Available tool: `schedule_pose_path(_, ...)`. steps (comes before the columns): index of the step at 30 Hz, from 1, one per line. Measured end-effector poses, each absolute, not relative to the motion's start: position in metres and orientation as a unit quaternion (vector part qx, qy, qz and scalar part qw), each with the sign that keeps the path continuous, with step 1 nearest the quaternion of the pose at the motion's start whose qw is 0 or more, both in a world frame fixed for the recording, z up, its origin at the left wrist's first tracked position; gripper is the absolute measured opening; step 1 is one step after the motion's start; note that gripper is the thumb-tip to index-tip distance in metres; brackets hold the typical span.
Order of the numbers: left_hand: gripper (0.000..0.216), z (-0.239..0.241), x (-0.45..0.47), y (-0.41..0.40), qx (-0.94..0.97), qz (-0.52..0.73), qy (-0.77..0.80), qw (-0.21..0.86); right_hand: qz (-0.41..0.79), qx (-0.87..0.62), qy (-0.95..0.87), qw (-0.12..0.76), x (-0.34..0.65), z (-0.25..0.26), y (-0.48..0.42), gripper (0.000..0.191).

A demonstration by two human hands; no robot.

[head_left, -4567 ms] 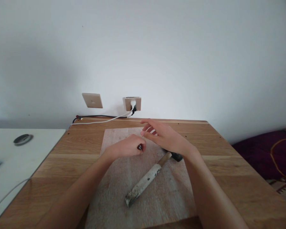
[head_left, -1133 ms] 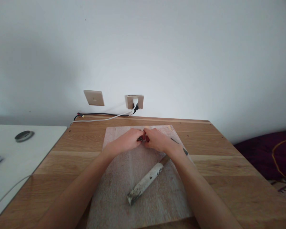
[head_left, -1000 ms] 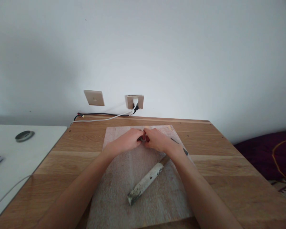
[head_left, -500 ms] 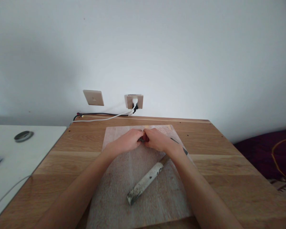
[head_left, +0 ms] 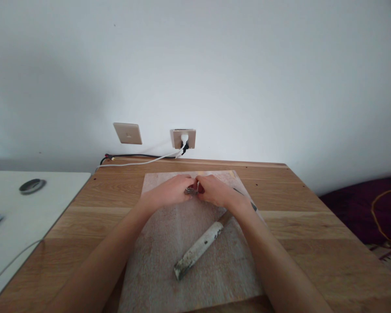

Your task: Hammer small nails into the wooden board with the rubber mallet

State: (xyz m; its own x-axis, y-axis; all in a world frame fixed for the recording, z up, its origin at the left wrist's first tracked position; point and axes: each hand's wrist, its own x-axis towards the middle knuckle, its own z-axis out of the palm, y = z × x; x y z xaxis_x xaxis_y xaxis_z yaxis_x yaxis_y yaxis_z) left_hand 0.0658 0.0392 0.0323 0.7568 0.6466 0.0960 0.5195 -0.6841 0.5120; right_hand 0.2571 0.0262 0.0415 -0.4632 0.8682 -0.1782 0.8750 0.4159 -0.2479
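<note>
Over the far part of a pale wooden board (head_left: 169,261), my two hands meet, fingertips close together. Between them is a small shiny grey bundle (head_left: 190,191), maybe in clear plastic; its kind is too small to make out. My left hand (head_left: 174,190) has its fingers closed around the bundle. Pinched at the bundle's right end is my right hand (head_left: 213,190). A hammer (head_left: 198,252) lies slantwise on the board, its worn handle end whitish and toward me. My right forearm hides part of the hammer, and its dark head shows beyond.
The board lies on a wooden table (head_left: 299,248) against a white wall. Behind it, a socket (head_left: 189,138) holds plugs with a white cable (head_left: 140,164). At left stands a white table (head_left: 16,221) with a round grey object (head_left: 31,186). Purple cloth (head_left: 352,208) lies at right.
My left hand has shifted slightly left, and more of the shiny grey bundle shows between my fingers. My right hand has hardly moved. The hammer lies as before.
</note>
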Motion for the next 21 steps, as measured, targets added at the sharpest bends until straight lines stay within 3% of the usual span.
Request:
schedule_pose_path(11,0.01,0.0414,0.0611,0.038,0.909,0.106,0.326,0.238,-0.178,0.507,0.843,-0.007,0.2577,0.0419,0.0261,0.034)
schedule_pose_path(21,0.016,0.0338,0.0611,0.0415,0.909,0.112,0.323,0.238,-0.192,0.482,0.854,-0.039,0.2562,0.0411,0.027,0.033)
